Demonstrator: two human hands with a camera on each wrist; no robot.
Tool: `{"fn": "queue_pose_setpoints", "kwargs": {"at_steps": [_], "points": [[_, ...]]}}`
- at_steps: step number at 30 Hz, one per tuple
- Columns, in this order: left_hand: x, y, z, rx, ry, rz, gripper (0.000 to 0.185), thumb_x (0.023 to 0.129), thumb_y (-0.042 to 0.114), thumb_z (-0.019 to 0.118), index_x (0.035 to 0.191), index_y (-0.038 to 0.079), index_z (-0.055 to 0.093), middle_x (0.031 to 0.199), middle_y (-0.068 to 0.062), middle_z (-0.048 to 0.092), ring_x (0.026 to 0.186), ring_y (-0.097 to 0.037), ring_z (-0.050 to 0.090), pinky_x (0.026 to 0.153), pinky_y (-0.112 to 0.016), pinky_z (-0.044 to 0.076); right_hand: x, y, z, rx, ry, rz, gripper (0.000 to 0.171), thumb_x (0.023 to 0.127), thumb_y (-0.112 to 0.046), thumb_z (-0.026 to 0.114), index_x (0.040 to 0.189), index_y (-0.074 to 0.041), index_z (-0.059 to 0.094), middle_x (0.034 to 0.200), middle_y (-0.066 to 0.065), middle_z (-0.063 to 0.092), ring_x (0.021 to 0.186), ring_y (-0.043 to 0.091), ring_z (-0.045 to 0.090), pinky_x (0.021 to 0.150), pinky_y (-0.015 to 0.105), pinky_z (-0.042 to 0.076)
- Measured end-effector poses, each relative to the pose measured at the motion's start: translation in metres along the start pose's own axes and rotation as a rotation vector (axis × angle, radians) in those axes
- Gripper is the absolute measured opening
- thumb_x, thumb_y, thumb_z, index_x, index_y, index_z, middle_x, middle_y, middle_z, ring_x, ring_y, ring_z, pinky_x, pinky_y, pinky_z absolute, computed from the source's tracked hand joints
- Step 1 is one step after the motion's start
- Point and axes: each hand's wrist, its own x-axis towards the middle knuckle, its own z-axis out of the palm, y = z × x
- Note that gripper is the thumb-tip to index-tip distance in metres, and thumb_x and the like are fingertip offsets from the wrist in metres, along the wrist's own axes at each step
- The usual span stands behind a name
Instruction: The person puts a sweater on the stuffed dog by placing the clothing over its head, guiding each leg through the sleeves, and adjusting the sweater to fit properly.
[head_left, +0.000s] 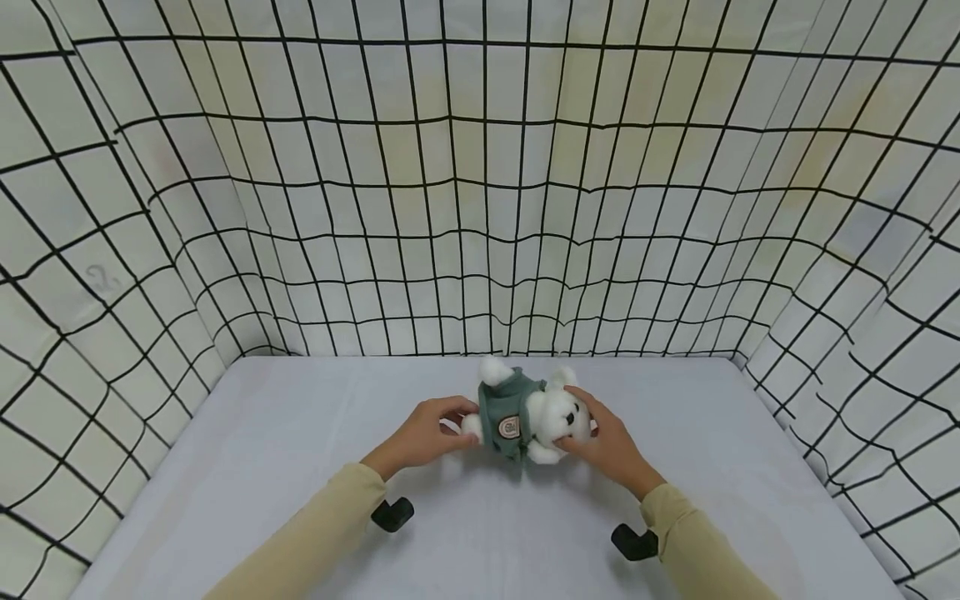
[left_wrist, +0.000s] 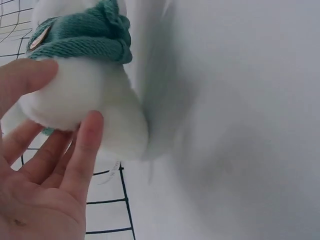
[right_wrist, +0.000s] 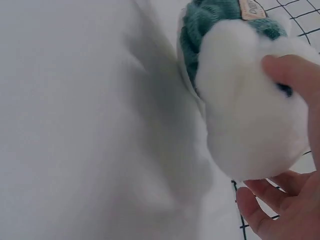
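A white plush bear in a green knitted sweater lies on its side on the pale table, head to the right. My left hand pinches one white leg between thumb and fingers. My right hand curls round the bear's head, thumb on its face. The sweater's small tag faces up.
Cloth walls with a black grid pattern close in the table at the back and on both sides. Black wrist-camera mounts sit under my beige sleeves. Bare tabletop lies to the left, right and front of the bear.
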Motion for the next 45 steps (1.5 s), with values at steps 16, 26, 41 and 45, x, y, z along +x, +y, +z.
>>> {"fn": "queue_pose_setpoints", "kwargs": {"at_steps": [16,26,41,45], "points": [[0.012,0.029,-0.014,-0.266,0.03,-0.017,0.038,0.094,0.022,0.063,0.13,0.011,0.054,0.117,-0.017,0.066,0.092,-0.023,0.068,0.08,-0.034,0.059,0.022,-0.028,-0.032,0.117,0.031,0.353,0.069,0.088,-0.069,0.049,0.136,-0.019,0.054,0.127,0.012,0.061,0.102,0.024,0.06,0.074,0.03,0.051],[0.012,0.018,-0.002,-0.307,-0.043,-0.059,0.038,0.098,0.032,0.057,0.127,0.009,0.053,0.106,-0.017,0.072,0.083,-0.027,0.069,0.074,-0.037,0.059,0.016,-0.018,-0.032,0.141,-0.077,0.552,0.076,0.087,-0.075,0.042,0.102,-0.004,0.067,0.07,0.004,0.061,0.053,0.013,0.049,0.05,0.026,0.042],[0.011,0.016,0.015,-0.277,-0.111,-0.062,0.035,0.097,0.028,0.059,0.125,0.009,0.053,0.101,-0.013,0.07,0.085,-0.023,0.066,0.071,-0.035,0.059,0.004,-0.009,-0.035,-0.05,0.156,0.185,0.02,0.094,-0.02,0.062,0.105,-0.008,0.072,0.103,0.012,0.071,0.094,0.026,0.063,0.076,0.034,0.051],[0.012,0.017,0.015,-0.283,-0.107,-0.054,0.034,0.096,0.028,0.061,0.124,0.01,0.054,0.101,-0.011,0.069,0.084,-0.023,0.066,0.07,-0.037,0.059,-0.001,-0.021,-0.037,-0.057,0.197,0.026,0.013,0.091,-0.014,0.066,0.103,-0.011,0.071,0.1,0.006,0.071,0.091,0.019,0.063,0.076,0.03,0.052]]}}
